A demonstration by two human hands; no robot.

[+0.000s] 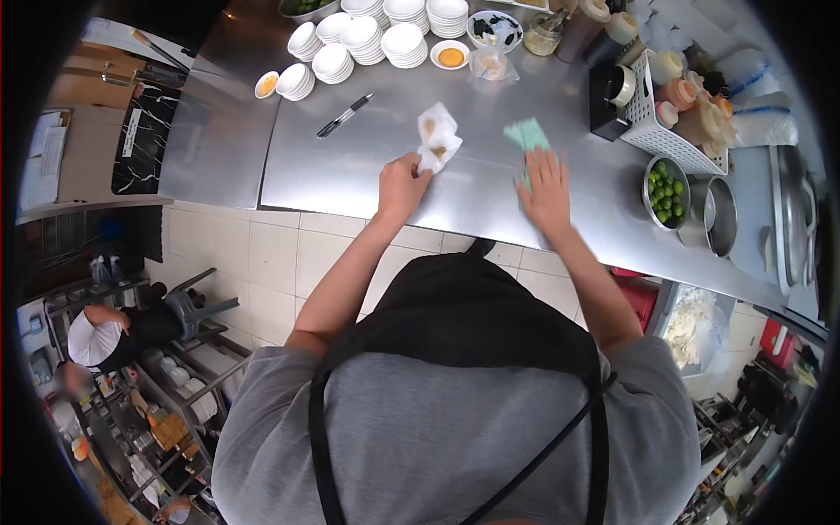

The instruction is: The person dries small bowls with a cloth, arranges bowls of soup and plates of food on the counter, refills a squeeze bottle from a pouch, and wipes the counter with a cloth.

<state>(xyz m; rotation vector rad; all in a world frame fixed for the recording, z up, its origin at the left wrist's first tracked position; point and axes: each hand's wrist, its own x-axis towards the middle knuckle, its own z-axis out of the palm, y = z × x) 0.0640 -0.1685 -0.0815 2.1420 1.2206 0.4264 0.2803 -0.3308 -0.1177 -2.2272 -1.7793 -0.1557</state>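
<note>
A white paper napkin (440, 138) with brown stains is pinched in the fingers of my left hand (402, 188), just above the steel counter (350, 166). My right hand (546, 188) lies flat on a pale green cloth (528, 134), its fingers stretched out and slightly smeared by motion. Part of the cloth is hidden under the palm. Farther back on the counter, to the left of the napkin, lies a black and clear pen (345, 115).
Stacked white saucers (360, 37), a dish of orange sauce (451, 56) and a small plastic bag (494, 64) stand at the back. On the right are a white basket of bottles (652, 109) and a bowl of green limes (665, 194). Another person (114, 337) is at lower left.
</note>
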